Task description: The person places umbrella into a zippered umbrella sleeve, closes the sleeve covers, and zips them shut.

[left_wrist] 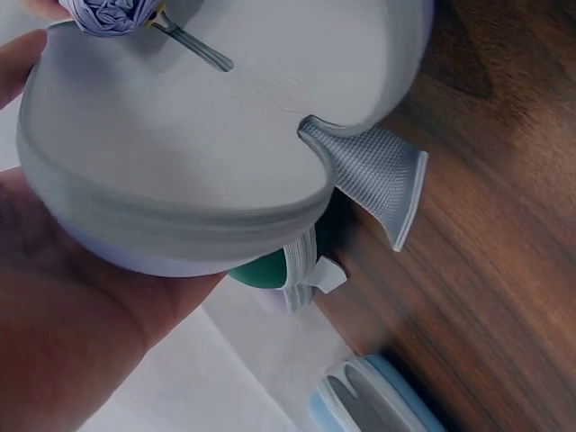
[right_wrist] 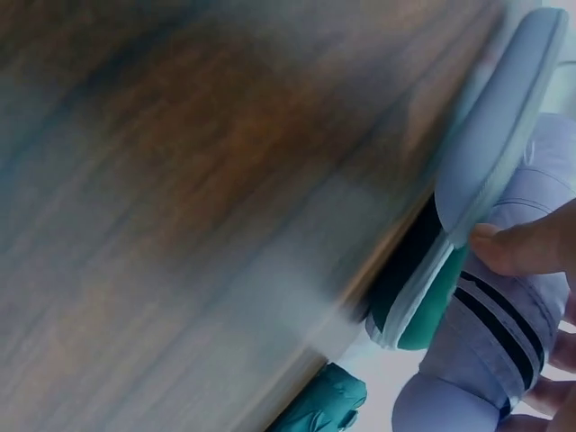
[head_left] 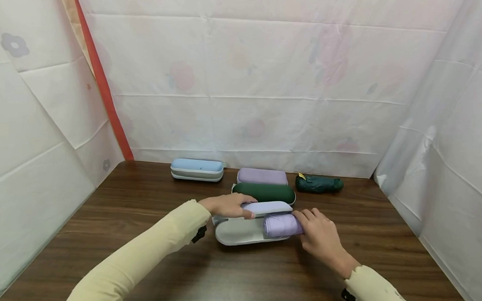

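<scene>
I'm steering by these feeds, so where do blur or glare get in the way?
Right wrist: tabletop heavily smeared, lavender roll noticeably clearer; head: pale glare on the tabletop at bottom centre; left wrist: mesh weave on the gray tab is readable.

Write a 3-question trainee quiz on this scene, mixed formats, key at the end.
1. Multiple choice: what does the right hand hold?
A) the dark green roll
B) the purple roll
C) the green case

2. True or false: the left hand grips the lid of the open case.

3. Short answer: in the head view, what is the main colour of the case farthest left?

Key:
1. B
2. True
3. Blue
</scene>
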### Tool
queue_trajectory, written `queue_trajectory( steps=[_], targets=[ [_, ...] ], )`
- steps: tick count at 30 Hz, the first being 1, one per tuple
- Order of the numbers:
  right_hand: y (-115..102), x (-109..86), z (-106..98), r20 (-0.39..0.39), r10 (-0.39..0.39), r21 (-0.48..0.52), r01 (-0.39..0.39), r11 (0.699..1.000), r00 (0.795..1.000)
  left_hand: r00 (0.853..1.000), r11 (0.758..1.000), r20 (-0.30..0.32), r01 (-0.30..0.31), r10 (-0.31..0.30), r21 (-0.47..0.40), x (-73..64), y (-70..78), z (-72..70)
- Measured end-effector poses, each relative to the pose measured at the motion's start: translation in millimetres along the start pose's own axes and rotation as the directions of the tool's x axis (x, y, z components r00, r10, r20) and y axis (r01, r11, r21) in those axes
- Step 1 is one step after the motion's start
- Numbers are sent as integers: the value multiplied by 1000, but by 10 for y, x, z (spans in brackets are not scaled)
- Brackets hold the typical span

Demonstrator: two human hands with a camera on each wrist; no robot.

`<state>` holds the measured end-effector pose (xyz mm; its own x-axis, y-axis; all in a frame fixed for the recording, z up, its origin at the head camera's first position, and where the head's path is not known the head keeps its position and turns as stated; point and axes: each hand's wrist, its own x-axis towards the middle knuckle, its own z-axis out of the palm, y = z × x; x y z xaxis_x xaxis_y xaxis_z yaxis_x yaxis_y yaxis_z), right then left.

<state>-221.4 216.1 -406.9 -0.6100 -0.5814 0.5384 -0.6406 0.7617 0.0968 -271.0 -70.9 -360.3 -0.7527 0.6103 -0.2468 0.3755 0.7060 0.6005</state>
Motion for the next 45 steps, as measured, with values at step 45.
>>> queue_trajectory(
  steps=[45],
  targets=[
    [-539, 331, 239, 277, -96, 152, 55, 987, 956, 997, 996, 17, -75, 76, -54, 53, 59, 79]
  ],
)
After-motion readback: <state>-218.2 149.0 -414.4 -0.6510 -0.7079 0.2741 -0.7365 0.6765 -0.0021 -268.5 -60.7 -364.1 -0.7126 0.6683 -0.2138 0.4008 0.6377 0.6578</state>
